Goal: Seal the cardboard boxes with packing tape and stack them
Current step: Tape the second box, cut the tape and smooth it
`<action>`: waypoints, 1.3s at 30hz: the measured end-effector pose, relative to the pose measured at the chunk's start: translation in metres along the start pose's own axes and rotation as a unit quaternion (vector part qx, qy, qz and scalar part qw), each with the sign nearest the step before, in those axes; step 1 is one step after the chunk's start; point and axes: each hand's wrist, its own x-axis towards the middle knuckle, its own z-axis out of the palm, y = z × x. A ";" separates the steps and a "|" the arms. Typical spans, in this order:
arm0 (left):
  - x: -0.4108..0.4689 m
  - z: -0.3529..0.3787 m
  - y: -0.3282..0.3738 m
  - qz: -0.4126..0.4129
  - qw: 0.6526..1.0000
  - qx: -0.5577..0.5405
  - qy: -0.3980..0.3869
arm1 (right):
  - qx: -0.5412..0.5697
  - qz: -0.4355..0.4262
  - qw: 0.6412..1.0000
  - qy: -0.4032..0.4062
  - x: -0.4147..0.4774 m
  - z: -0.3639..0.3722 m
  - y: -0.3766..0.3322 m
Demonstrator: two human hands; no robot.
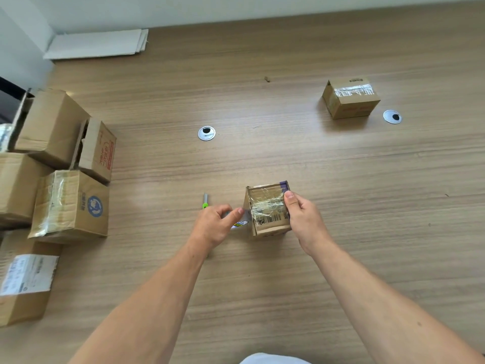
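A small cardboard box [266, 206] with a barcode label and shiny clear tape across its top stands on the wooden table in front of me. My right hand [301, 219] grips its right side, thumb on the taped top. My left hand [219, 224] holds a roll of clear packing tape [240, 224] against the box's left side, mostly hiding the roll. A taped box [350, 97] sits alone at the far right.
Several cardboard boxes [70, 203] crowd the table's left edge, some with open flaps. A green-and-grey cutter [205, 201] lies just beyond my left hand. Two round cable grommets [206, 133] are set in the tabletop. Flat white cardboard [97, 43] lies at the far left corner.
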 end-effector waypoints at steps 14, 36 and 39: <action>0.014 -0.035 -0.025 -0.111 0.987 -0.023 0.113 | -0.071 -0.005 0.997 0.026 -0.002 -0.001 -0.005; 0.030 -0.068 0.006 -0.059 0.992 0.110 -0.020 | -0.116 -0.015 0.993 0.029 -0.002 -0.001 -0.005; 0.024 -0.084 0.029 0.005 0.988 0.125 -0.088 | -0.105 -0.016 0.994 0.029 -0.003 -0.001 -0.008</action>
